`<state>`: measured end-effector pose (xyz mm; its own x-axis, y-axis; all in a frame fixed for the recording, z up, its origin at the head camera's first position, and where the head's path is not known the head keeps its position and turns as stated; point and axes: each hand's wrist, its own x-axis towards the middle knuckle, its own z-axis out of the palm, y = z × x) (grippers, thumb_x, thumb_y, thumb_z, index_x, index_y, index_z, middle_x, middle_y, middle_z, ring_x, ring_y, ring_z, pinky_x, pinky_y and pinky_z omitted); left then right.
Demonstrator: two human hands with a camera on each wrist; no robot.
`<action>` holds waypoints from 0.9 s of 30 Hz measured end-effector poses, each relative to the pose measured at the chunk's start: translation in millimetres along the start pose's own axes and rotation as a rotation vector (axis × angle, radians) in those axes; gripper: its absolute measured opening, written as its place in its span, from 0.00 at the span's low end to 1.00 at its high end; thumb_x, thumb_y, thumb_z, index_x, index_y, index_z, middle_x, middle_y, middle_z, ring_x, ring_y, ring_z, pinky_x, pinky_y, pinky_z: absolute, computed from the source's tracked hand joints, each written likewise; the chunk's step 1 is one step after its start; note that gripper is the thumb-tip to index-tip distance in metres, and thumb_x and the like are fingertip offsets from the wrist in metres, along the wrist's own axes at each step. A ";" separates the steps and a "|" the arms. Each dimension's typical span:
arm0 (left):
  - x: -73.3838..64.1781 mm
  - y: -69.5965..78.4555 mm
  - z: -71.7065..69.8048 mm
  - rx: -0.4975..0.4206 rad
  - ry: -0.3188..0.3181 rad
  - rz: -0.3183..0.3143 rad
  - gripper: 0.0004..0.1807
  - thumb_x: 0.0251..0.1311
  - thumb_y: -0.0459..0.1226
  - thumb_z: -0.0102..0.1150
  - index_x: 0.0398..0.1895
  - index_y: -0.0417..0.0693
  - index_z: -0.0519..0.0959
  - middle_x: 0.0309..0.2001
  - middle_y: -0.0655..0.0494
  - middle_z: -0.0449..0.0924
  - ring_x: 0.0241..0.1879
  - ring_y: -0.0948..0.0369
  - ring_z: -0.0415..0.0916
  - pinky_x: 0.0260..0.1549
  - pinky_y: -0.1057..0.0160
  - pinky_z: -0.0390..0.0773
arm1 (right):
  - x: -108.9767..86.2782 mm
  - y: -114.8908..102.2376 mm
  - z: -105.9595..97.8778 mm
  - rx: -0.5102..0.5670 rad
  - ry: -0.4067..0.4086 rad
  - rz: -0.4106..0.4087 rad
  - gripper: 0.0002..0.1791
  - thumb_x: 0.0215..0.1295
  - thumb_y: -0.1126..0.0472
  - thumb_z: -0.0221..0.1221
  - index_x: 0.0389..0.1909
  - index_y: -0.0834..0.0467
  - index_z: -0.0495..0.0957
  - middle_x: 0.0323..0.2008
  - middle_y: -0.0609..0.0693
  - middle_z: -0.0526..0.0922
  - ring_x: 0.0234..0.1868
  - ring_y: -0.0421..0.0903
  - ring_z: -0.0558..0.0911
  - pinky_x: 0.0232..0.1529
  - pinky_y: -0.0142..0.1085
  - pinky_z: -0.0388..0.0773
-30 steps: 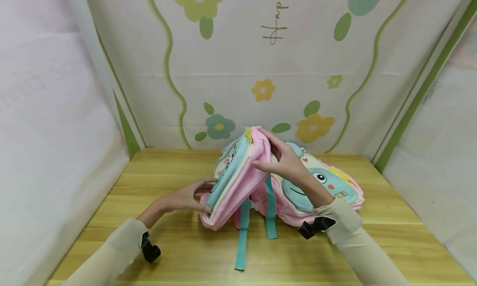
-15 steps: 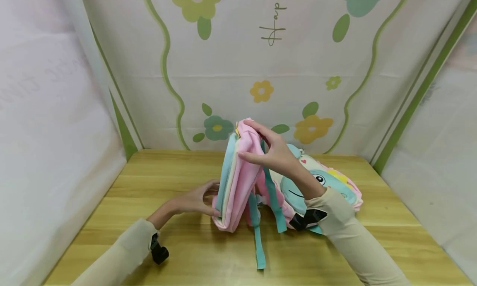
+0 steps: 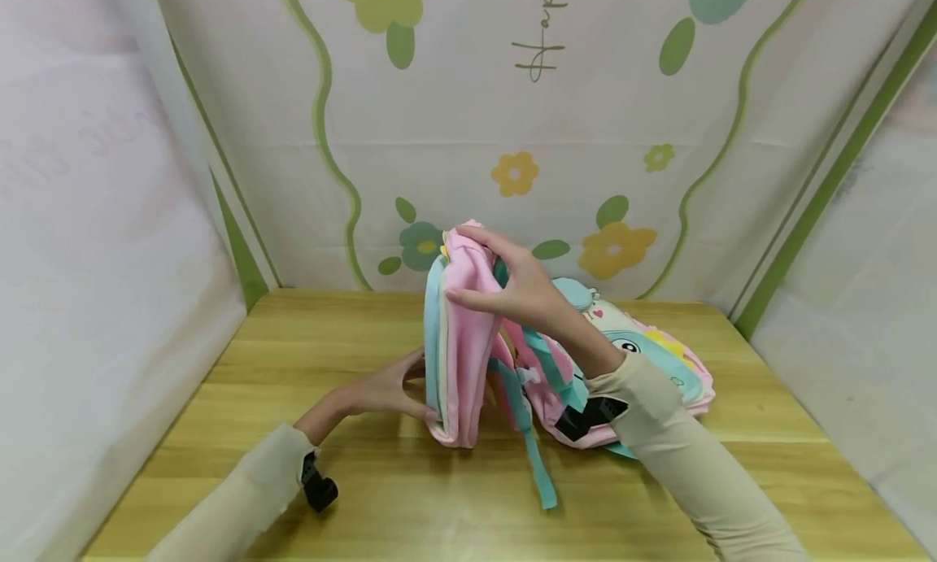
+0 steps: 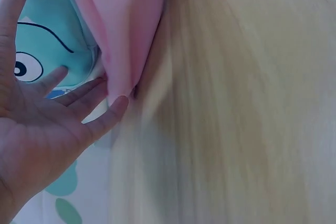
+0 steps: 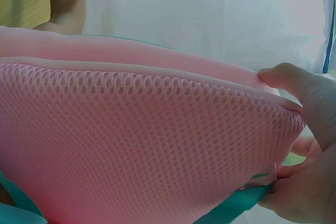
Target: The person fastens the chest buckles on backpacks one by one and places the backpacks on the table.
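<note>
Left of the lying backpack (image 3: 662, 375), over the desk (image 3: 315, 326): upright backpack (image 3: 472, 334), long axis near vertical.
Right hand (image 3: 529, 295): nearer the lying backpack; grasping the upright backpack's top between thumb and fingers.
Left hand (image 3: 384, 389): farther off; touching the lower front with loosely spread fingers.

Wears long, plain cream-beige sleeves (image 3: 241, 493), close-fitting and softly creased along their length, with uneven, gathered cuffs (image 3: 291, 448). Also bears compact black fittings: a left wrist device (image 3: 319, 492), flat-sided with a rounded end, and a blocky, angular right wrist device (image 3: 586, 419).
</note>
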<state>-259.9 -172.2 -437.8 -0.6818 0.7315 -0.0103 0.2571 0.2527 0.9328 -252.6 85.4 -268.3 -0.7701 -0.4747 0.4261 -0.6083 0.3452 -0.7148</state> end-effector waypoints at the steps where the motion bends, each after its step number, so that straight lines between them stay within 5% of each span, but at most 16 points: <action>1: -1.5 0.9 -1.2 0.016 0.006 0.000 0.60 0.56 0.45 0.75 0.83 0.55 0.43 0.78 0.50 0.57 0.75 0.47 0.61 0.71 0.44 0.66 | 0.6 -0.7 1.2 -0.002 -0.003 -0.009 0.42 0.57 0.50 0.74 0.73 0.41 0.69 0.74 0.42 0.68 0.74 0.42 0.67 0.62 0.49 0.77; 7: -13.0 12.2 -13.2 0.109 0.037 0.020 0.61 0.52 0.46 0.78 0.82 0.51 0.45 0.75 0.47 0.61 0.73 0.45 0.63 0.69 0.39 0.66 | 2.4 -0.8 7.2 -0.037 -0.018 -0.048 0.43 0.58 0.50 0.73 0.74 0.44 0.67 0.74 0.43 0.68 0.75 0.43 0.66 0.67 0.49 0.73; 11: -18.6 30.1 -26.8 0.109 0.096 0.090 0.62 0.52 0.44 0.78 0.82 0.51 0.45 0.76 0.43 0.59 0.74 0.40 0.60 0.69 0.36 0.64 | 4.4 -0.3 10.9 -0.031 -0.037 -0.050 0.43 0.58 0.50 0.73 0.75 0.44 0.66 0.74 0.44 0.68 0.72 0.44 0.68 0.63 0.49 0.76; 22: -22.5 108.1 -66.0 0.154 0.277 0.269 0.58 0.57 0.36 0.73 0.83 0.58 0.43 0.80 0.44 0.49 0.78 0.43 0.53 0.70 0.36 0.63 | 10.1 1.3 23.6 -0.036 -0.100 -0.071 0.49 0.56 0.52 0.74 0.78 0.45 0.61 0.75 0.48 0.64 0.73 0.47 0.66 0.68 0.53 0.72; 27: -18.6 135.8 -71.1 0.248 0.331 0.275 0.57 0.56 0.36 0.74 0.82 0.59 0.47 0.81 0.52 0.48 0.79 0.47 0.51 0.71 0.39 0.63 | 10.3 4.6 29.5 -0.013 -0.121 -0.091 0.56 0.53 0.54 0.77 0.80 0.47 0.55 0.78 0.45 0.60 0.77 0.45 0.60 0.72 0.55 0.65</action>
<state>-261.0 -196.6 -285.4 -0.7363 0.5618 0.3772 0.5862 0.2510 0.7703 -257.7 58.2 -283.5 -0.6833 -0.5983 0.4186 -0.6777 0.3064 -0.6684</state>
